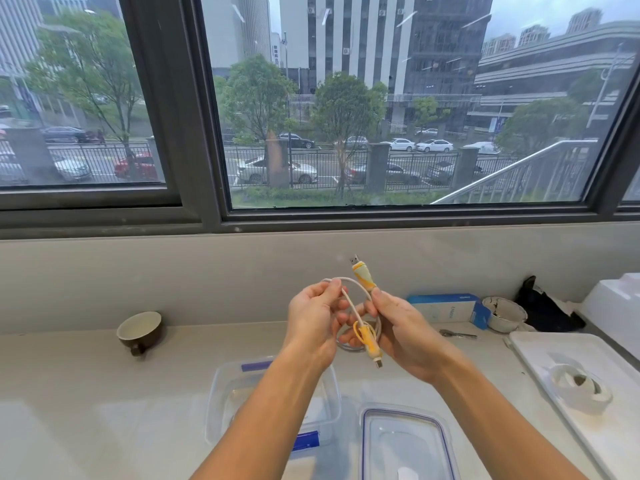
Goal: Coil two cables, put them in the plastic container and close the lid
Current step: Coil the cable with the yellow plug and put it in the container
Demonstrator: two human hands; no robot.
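A white cable (352, 301) with yellow-and-white plug sleeves is held up above the counter in a loose loop between both hands. My left hand (313, 318) pinches the top of the loop. My right hand (398, 327) grips it just below the USB plug (362, 273), which points up. The other plug (372, 348) hangs down between my hands. Below my forearms stands the clear plastic container (221, 393) with blue clips, open; I cannot make out its contents. Its lid (405, 441) lies flat to the right of it.
A brown cup (140, 329) lies on its side at the left. A blue-white box (450, 310), a dirty white bowl (504, 313), a spoon (457, 335) and a black object (543, 306) sit at the back right. A white tray (540, 344) holds a tape roll (578, 389).
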